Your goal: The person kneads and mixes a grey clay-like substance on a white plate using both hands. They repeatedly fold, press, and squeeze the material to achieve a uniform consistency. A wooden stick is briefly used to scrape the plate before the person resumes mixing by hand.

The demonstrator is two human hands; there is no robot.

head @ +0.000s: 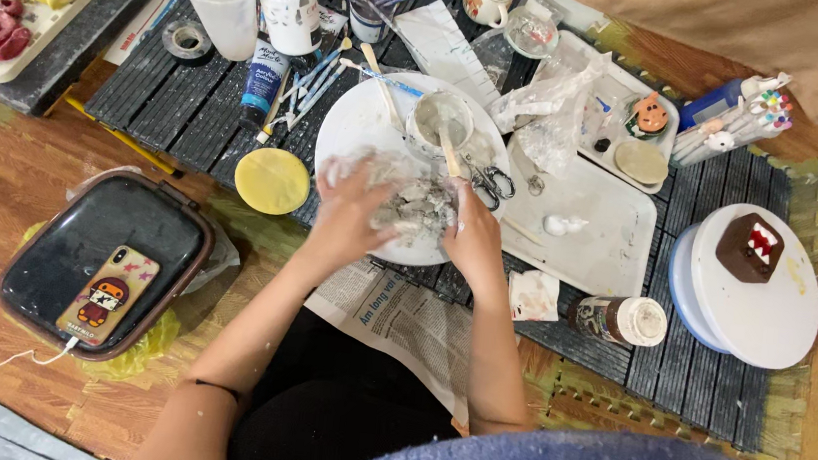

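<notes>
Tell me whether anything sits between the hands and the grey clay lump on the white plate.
Nothing visible does. The left hand and right hand both rest directly on the grey clay lump on the white plate. The small cup with a stick and the scissors lie just beyond, not between.

Bare forearms, thin dark band on left arm (214, 388) — black clothing, blue-grey fabric.

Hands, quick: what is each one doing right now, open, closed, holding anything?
Left hand: fingers spread open, pressing on the grey clay lump on the white round plate.
Right hand: curled against the clay's other side; grip cannot be told.
</notes>
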